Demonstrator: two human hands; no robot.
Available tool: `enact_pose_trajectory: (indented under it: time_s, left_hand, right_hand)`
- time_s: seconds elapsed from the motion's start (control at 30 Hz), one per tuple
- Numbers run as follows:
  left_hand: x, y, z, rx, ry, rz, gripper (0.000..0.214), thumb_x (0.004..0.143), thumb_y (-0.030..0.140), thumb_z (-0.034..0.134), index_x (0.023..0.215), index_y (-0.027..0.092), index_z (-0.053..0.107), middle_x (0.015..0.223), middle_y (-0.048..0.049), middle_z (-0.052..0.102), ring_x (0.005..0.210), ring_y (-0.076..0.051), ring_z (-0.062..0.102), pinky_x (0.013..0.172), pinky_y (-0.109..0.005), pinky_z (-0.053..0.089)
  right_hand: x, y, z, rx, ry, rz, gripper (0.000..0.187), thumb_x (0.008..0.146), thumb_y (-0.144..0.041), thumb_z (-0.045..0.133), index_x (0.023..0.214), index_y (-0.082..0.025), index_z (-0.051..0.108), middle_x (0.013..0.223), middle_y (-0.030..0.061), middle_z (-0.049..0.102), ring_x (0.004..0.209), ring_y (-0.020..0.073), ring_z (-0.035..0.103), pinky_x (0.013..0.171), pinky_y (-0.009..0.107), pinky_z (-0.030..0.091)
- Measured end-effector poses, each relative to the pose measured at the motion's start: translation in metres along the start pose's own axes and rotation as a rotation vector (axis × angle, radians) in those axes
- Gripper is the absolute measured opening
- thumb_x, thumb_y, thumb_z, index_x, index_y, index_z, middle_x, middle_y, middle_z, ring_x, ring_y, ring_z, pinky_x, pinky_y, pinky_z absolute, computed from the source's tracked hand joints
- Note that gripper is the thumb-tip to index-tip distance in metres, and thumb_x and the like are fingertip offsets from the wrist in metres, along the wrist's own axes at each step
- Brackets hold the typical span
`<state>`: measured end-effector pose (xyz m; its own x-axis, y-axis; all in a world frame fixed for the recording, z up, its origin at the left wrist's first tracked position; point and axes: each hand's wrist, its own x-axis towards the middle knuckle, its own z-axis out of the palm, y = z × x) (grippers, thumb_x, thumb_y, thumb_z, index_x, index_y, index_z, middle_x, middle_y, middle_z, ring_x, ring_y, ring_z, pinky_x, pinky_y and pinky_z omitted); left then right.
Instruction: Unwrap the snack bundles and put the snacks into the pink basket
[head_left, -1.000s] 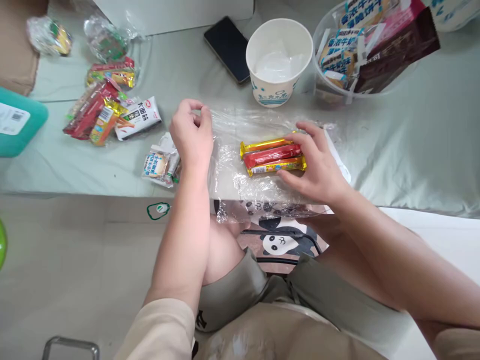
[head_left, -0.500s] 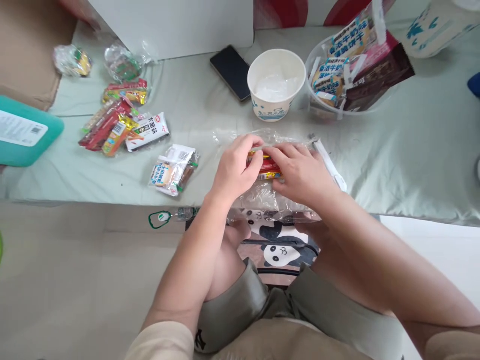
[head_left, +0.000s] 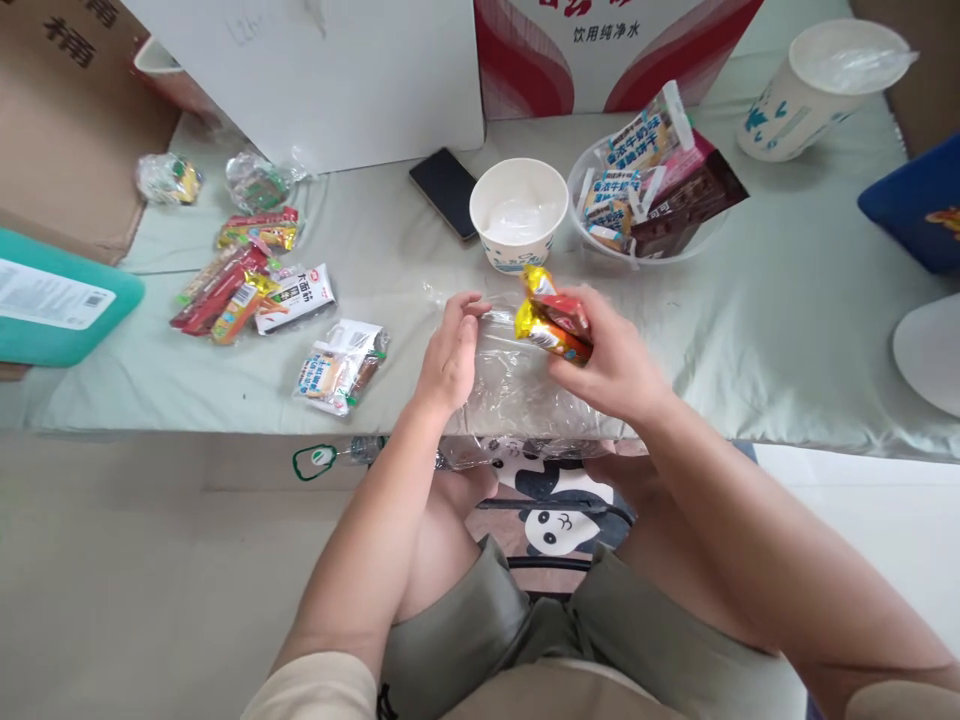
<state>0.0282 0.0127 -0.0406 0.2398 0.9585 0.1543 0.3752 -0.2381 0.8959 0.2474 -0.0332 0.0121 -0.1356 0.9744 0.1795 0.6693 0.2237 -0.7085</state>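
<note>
Several red and yellow snack packets (head_left: pixel 553 325) are gripped in a bunch by my right hand (head_left: pixel 611 350), lifted above the table. My left hand (head_left: pixel 450 355) is open at the left edge of a clear plastic bag (head_left: pixel 517 385), fingers stretched out and nothing in them. The bag lies crumpled on the cloth, its near part hanging over the table edge. Just beyond the packets stands a white paper tub (head_left: pixel 520 215). A clear round bowl (head_left: pixel 679 250) of wrapped biscuits and a dark brown packet (head_left: pixel 686 205) is to its right.
At the left lie a pile of snack packets (head_left: pixel 225 290) and a small stack of wrapped biscuits (head_left: pixel 341 365). Behind the tub is a black phone (head_left: pixel 444 192). White boxes (head_left: pixel 337 80) stand at the back, a tall paper tub (head_left: pixel 817 90) at the right.
My right hand has picked up the packets from the plastic bag. My left hand has come away from them, its fingers now straight. The view has tilted up a little.
</note>
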Motion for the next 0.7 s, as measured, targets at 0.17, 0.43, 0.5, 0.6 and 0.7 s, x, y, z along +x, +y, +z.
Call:
enact_pose_trajectory:
  time_s: [0.17,0.43,0.5,0.6,0.7]
  left_hand:
    - [0.001,0.011,0.001,0.059,-0.004,0.041,0.055,0.102,0.073,0.033,0.124,0.029,0.058,0.128,-0.0106,0.075,0.121,-0.026,0.07,0.104,-0.047,0.053]
    - [0.008,0.04,0.013,0.143,0.07,0.208,0.052,0.106,0.062,0.032,0.11,0.023,0.065,0.107,-0.0115,0.075,0.106,-0.027,0.071,0.096,-0.047,0.055]
    - [0.011,0.045,0.02,0.149,0.051,0.215,0.052,0.106,0.062,0.031,0.111,0.023,0.065,0.108,-0.0115,0.075,0.107,-0.027,0.071,0.098,-0.046,0.055]
    - [0.016,0.047,0.03,0.157,0.03,0.232,0.055,0.106,0.063,0.029,0.111,0.022,0.065,0.11,-0.012,0.075,0.109,-0.026,0.07,0.099,-0.044,0.055]
    - [0.021,0.047,0.037,0.151,0.013,0.256,0.056,0.106,0.061,0.028,0.109,0.02,0.065,0.109,-0.0134,0.074,0.106,-0.026,0.07,0.097,-0.043,0.055]
  right_hand:
    - [-0.014,0.009,-0.013,0.366,0.116,-0.038,0.052,0.087,-0.032,0.054,0.137,-0.024,0.045,0.126,0.0146,0.069,0.098,0.0256,0.072,0.086,0.044,0.06]
    - [-0.001,0.004,-0.089,0.302,0.564,-0.043,0.043,0.092,-0.032,0.051,0.135,-0.033,0.047,0.13,0.0117,0.066,0.116,0.0292,0.071,0.089,0.046,0.061]
    - [0.024,0.009,-0.109,0.217,0.652,-0.05,0.045,0.088,-0.023,0.055,0.133,-0.026,0.052,0.129,0.0141,0.068,0.119,0.0281,0.07,0.094,0.043,0.059]
    - [0.065,0.025,-0.129,0.062,0.504,-0.006,0.054,0.085,-0.016,0.064,0.138,-0.019,0.055,0.142,0.0162,0.066,0.123,0.0243,0.066,0.099,0.035,0.053]
    - [0.094,0.05,-0.135,-0.229,0.195,0.096,0.048,0.088,-0.033,0.073,0.132,-0.015,0.065,0.123,0.0154,0.076,0.109,0.0267,0.069,0.09,0.042,0.051]
